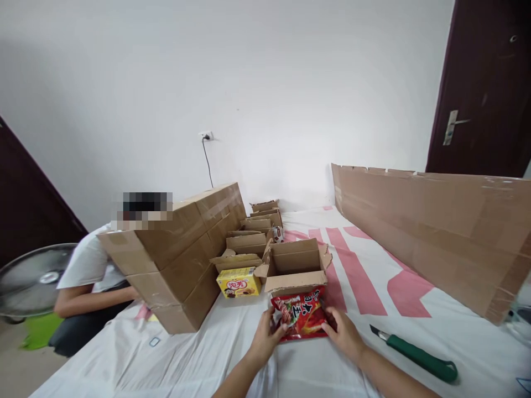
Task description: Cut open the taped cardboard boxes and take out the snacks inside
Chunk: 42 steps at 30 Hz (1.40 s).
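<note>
A shiny red instant noodle packet [302, 315] is gripped at both sides by my two hands, low over the white cloth. My left hand [264, 333] closes on its left edge, thumb on the front. On the opposite edge, my right hand [342, 330] pinches the packet. Right behind the packet stands an open cardboard box [295, 281], flaps spread; its inside looks dark. A yellow snack box [239, 283] leans in front of another open carton to the left. The green utility knife [421, 356] lies right of my right hand, blade showing.
Several small open cartons [253, 224] run back toward the wall. Stacked brown boxes [182, 254] form a barrier on the left, with a person [97, 276] crouching behind. A long cardboard panel [431, 232] stands on the right. A fan [37, 282] is at far left.
</note>
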Each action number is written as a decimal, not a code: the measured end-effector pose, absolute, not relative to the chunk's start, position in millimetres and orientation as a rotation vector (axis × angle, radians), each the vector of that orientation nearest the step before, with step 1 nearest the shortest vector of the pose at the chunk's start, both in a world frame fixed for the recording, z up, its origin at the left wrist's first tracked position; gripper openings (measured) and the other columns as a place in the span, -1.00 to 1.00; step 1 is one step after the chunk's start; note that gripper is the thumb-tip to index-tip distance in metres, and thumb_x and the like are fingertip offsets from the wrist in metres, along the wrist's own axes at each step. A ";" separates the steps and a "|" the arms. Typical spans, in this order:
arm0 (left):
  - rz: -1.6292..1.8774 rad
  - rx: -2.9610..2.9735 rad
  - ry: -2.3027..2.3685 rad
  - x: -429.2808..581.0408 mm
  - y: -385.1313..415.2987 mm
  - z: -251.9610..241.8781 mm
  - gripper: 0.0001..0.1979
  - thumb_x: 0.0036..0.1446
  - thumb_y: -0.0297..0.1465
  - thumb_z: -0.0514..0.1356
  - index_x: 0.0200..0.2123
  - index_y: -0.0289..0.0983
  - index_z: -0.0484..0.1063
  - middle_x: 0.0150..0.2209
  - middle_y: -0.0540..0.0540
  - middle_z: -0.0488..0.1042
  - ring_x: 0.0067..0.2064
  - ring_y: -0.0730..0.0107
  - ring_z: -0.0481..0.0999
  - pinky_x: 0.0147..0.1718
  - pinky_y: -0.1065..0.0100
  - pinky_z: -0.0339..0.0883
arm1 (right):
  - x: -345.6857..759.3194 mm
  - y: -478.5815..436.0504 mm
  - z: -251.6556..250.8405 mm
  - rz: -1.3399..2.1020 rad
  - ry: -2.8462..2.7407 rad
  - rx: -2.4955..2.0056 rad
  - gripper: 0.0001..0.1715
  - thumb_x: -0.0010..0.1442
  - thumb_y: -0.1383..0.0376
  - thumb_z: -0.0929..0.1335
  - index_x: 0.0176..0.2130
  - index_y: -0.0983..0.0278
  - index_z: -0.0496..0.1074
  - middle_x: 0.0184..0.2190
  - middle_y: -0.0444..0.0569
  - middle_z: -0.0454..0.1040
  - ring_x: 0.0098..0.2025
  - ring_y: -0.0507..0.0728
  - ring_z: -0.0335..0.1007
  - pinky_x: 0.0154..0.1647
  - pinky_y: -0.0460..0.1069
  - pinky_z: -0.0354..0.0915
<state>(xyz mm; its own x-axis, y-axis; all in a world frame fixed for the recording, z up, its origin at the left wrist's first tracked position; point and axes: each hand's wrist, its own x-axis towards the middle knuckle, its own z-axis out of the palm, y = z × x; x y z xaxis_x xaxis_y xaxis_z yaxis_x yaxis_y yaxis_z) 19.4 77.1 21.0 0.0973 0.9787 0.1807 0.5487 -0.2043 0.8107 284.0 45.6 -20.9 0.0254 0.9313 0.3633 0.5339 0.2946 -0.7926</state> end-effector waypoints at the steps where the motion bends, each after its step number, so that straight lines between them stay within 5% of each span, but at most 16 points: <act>1: 1.035 1.832 1.523 16.4 78.9 22.8 -0.48 0.05 -0.17 0.13 0.02 -0.36 0.30 -0.04 -0.32 0.45 0.00 0.01 0.47 -0.07 0.07 0.39 | 284.0 43.8 -23.2 0.525 -1.642 -1.368 -0.61 0.12 0.19 0.29 -0.08 0.33 0.39 -0.12 0.20 0.49 -0.06 0.32 0.42 -0.01 0.23 0.31; 5: 1.227 2.006 1.622 6.3 91.4 49.4 -0.51 0.15 -0.24 0.04 0.10 -0.35 0.22 0.11 -0.39 0.30 0.21 -0.10 0.24 0.12 -0.13 0.16 | 284.1 38.6 -24.5 0.508 -1.675 -1.378 -0.66 0.15 0.20 0.28 -0.09 0.30 0.39 -0.13 0.14 0.49 -0.07 0.26 0.41 0.00 0.15 0.31; 8: 1.187 2.218 1.539 5.5 110.8 80.2 -0.59 0.06 -0.40 0.13 0.03 -0.20 0.35 0.17 -0.20 0.32 0.28 0.03 0.14 0.24 -0.02 -0.01 | 284.4 38.1 -21.1 0.509 -1.699 -1.384 -0.69 0.15 0.22 0.29 -0.11 0.29 0.40 -0.14 0.11 0.49 -0.07 0.25 0.40 0.00 0.13 0.29; 12: 1.044 2.292 1.547 11.7 142.2 110.9 -0.66 0.12 -0.40 0.09 0.00 -0.18 0.37 -0.12 -0.13 0.55 -0.03 0.16 0.49 0.00 0.16 0.30 | 284.0 37.1 -16.6 0.517 -1.722 -1.394 -0.72 0.17 0.22 0.30 -0.12 0.28 0.40 -0.15 0.09 0.48 -0.08 0.23 0.39 -0.01 0.10 0.28; 17: 0.955 2.213 1.779 23.4 163.7 125.7 -0.59 0.20 -0.30 0.06 0.11 -0.24 0.26 -0.41 -0.07 0.52 -0.31 0.14 0.56 -0.31 0.26 0.34 | 282.0 34.3 -11.5 0.525 -1.730 -1.401 -0.74 0.17 0.29 0.30 -0.11 0.27 0.39 -0.14 0.06 0.46 -0.07 0.19 0.36 0.00 0.06 0.26; 36: 0.907 2.291 1.874 33.5 161.8 127.8 -0.61 0.18 -0.37 0.09 0.09 -0.22 0.19 -0.08 -0.19 0.52 -0.08 0.22 0.55 -0.21 0.30 0.36 | 281.2 32.6 -8.7 0.514 -1.740 -1.406 -0.78 0.17 0.29 0.30 -0.14 0.27 0.39 -0.17 0.04 0.46 -0.10 0.19 0.36 -0.04 0.05 0.26; 42: 0.864 2.600 1.812 41.8 156.2 143.4 -0.72 0.17 -0.38 0.10 -0.03 -0.18 0.38 0.08 -0.24 0.40 0.10 0.01 0.37 0.10 -0.06 0.08 | 281.9 33.5 -8.8 0.504 -1.757 -1.409 -0.79 0.17 0.29 0.29 -0.15 0.25 0.38 -0.18 0.04 0.46 -0.11 0.19 0.37 -0.05 0.06 0.27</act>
